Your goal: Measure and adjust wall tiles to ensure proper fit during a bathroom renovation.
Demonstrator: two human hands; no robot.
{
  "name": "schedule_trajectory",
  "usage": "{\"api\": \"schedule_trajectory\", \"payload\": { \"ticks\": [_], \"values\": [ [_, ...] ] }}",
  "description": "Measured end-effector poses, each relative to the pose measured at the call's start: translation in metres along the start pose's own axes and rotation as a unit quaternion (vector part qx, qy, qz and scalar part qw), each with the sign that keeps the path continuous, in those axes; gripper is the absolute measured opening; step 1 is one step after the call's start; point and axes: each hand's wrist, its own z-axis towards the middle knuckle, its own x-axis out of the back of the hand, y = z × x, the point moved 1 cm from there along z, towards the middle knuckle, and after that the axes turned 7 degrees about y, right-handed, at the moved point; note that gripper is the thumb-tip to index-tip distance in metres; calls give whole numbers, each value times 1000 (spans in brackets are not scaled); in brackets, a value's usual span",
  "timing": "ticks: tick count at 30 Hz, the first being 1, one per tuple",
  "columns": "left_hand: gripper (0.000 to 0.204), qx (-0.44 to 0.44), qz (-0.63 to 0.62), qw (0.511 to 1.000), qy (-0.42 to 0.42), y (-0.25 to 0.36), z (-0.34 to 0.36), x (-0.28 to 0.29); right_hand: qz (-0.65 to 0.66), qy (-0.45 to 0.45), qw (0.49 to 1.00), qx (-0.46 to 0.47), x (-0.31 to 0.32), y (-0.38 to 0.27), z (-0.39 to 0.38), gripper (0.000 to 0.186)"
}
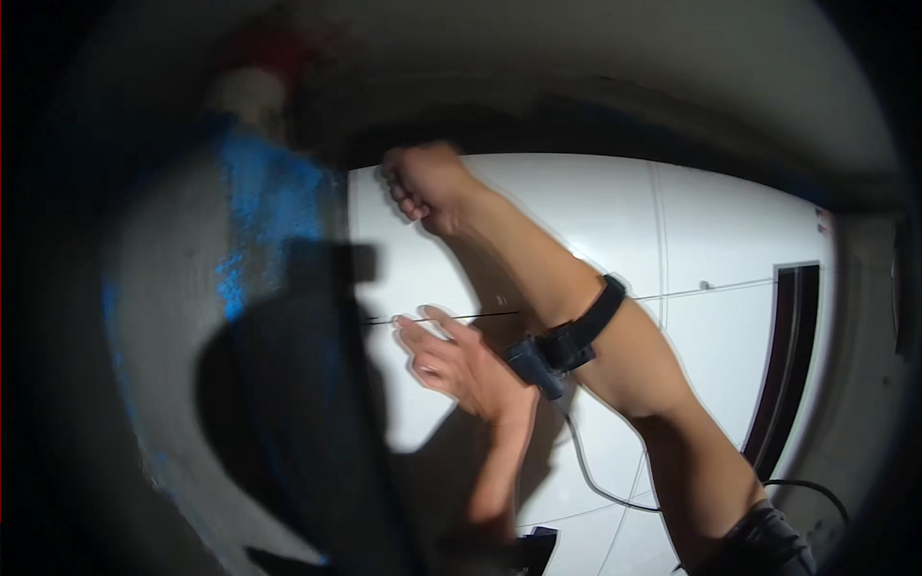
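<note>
My right hand point(423, 182) is closed in a fist against or just over the white surface point(711, 221), near its dark upper edge; what it holds, if anything, is hidden. Its forearm carries a black strap with a boxy black device point(538, 365) and a cable hanging from it. Below, my left hand point(451, 355) has its fingers apart, slightly bent, beside a thin dark line point(495, 314) crossing the white surface; whether the fingertips touch that line is unclear. Both hands are slightly blurred.
A grey rough wall point(158, 355) with blue paint patches point(269, 192) stands at the left. A dark grey ledge point(595, 125) runs above the white surface. A long dark slot-like strip point(789, 326) and a grey edge point(874, 317) are at the right.
</note>
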Motion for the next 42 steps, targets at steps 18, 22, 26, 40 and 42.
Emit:
{"api": "schedule_trajectory", "payload": {
  "ticks": [18,22,26,40,42],
  "values": [
    [100,-141,-111,983,-34,4,-2,-22,-385,246,885,-96,304,8,-221,43],
    [86,-283,-109,953,-1,57,2,-27,-404,238,879,-90,312,17,-218,43],
    [72,-375,-188,903,98,120,30,-38,-421,247,870,-77,317,18,-220,42],
    [65,-420,-84,899,89,155,24,-58,-393,227,881,-136,310,9,-217,41],
    [66,-419,-89,900,83,154,26,-58,-390,223,885,-123,314,16,-213,41]
  ]
}}
